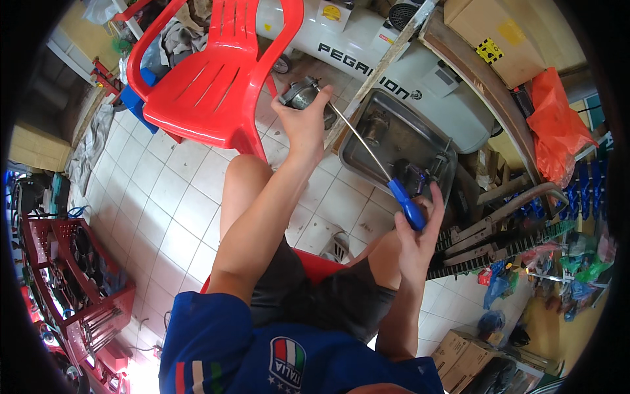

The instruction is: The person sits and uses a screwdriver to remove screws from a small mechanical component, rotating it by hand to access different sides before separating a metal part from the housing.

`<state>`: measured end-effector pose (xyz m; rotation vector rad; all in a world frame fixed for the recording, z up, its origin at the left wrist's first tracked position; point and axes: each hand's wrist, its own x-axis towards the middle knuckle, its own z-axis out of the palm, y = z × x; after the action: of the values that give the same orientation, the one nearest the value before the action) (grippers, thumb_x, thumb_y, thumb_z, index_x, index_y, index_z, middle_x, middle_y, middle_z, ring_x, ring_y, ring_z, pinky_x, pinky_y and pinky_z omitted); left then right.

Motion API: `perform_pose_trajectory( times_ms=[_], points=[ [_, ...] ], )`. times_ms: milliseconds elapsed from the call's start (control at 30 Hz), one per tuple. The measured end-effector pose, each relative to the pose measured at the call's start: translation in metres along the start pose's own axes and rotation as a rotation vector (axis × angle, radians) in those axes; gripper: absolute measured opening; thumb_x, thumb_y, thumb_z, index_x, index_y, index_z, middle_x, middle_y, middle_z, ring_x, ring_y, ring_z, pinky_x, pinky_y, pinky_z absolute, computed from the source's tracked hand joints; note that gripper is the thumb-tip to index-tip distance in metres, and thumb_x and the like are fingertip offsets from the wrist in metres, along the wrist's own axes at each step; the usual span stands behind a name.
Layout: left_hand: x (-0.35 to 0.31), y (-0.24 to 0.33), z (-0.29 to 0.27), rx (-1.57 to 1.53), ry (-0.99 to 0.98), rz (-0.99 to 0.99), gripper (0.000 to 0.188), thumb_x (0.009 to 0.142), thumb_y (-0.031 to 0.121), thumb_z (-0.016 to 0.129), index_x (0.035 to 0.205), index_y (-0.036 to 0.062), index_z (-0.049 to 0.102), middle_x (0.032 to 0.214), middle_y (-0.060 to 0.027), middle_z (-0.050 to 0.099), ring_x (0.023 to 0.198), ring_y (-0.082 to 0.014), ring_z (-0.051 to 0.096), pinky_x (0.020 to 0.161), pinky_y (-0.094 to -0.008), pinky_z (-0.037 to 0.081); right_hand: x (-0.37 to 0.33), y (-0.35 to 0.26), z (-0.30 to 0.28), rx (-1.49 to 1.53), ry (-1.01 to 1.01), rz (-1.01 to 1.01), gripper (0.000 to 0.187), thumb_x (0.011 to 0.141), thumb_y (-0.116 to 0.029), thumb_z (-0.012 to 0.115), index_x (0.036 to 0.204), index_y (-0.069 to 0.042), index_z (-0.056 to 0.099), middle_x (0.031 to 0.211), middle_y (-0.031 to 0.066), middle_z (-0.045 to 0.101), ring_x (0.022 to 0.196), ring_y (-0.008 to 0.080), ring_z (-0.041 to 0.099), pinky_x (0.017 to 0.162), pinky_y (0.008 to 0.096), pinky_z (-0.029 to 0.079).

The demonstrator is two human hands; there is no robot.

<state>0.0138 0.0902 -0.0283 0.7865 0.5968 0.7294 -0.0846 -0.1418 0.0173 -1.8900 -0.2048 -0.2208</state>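
Head view: left hand (pixel 305 125) grips a rounded metal part (pixel 300 98) left of the metal tray (pixel 403 134); right hand (pixel 419 246) loosely cradles a blue-handled screwdriver (pixel 406 204) angled toward it. So light a hold could let its tip skid against the left hand.

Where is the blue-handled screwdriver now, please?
In the head view, right of centre, the screwdriver slants from the right hand toward the metal part in the left hand.
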Motion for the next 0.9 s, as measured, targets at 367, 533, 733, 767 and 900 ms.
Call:
perform_pose_trajectory(
  times_ms=[367, 533, 733, 767, 900],
  points=[
    [0.001, -0.001, 0.0, 0.044, -0.008, 0.057, 0.088, 0.073, 0.013, 0.088, 0.135, 0.0018, 0.027, 0.118, -0.0145, 0.051, 0.101, -0.0191, 0.057, 0.088, -0.0312, 0.05, -0.001, 0.009, -0.007, -0.075, -0.049, 0.061, 0.038, 0.103, -0.023, 0.054, 0.136, -0.003, 0.054, 0.094, 0.0089, 0.063, 0.071, 0.0096, 0.057, 0.059, 0.0219, 0.044],
    [0.002, -0.001, -0.002, 0.028, 0.003, 0.032, 0.087, 0.073, 0.006, 0.087, 0.137, 0.0055, 0.028, 0.116, -0.0126, 0.053, 0.098, -0.0187, 0.06, 0.08, -0.032, 0.054, -0.009, -0.005, 0.004, 0.073, 0.033, -0.018, 0.049, 0.102, -0.023, 0.057, 0.145, -0.005, 0.041, 0.089, 0.0054, 0.059, 0.056, 0.0051, 0.047, 0.045, 0.0189, 0.032],
    [0.003, 0.004, -0.001, 0.019, -0.001, 0.036, 0.089, 0.073, 0.013, 0.088, 0.136, 0.0024, 0.026, 0.119, -0.0152, 0.051, 0.102, -0.0194, 0.057, 0.087, -0.0329, 0.05, 0.002, -0.005, -0.004, 0.015, -0.085, 0.241, 0.052, 0.1, -0.02, 0.06, 0.146, -0.005, 0.041, 0.099, 0.0104, 0.059, 0.064, 0.0082, 0.054, 0.053, 0.0211, 0.042],
    [0.002, 0.005, 0.0, 0.016, -0.005, 0.024, 0.089, 0.073, 0.013, 0.088, 0.136, 0.0025, 0.026, 0.119, -0.015, 0.051, 0.102, -0.0195, 0.057, 0.087, -0.033, 0.05, 0.002, 0.0, -0.002, -0.118, -0.064, 0.106, 0.049, 0.1, -0.021, 0.061, 0.143, -0.005, 0.046, 0.091, 0.0094, 0.062, 0.066, 0.0094, 0.057, 0.056, 0.0217, 0.046],
    [0.002, 0.003, -0.003, 0.007, 0.0, -0.008, 0.086, 0.073, 0.008, 0.087, 0.135, 0.0034, 0.027, 0.116, -0.0135, 0.053, 0.101, -0.0195, 0.059, 0.084, -0.0332, 0.053, -0.005, -0.009, 0.007, 0.144, 0.068, -0.046, 0.056, 0.097, -0.019, 0.065, 0.147, -0.008, 0.041, 0.102, 0.0092, 0.062, 0.072, 0.0112, 0.058, 0.058, 0.0229, 0.045]
  ],
)
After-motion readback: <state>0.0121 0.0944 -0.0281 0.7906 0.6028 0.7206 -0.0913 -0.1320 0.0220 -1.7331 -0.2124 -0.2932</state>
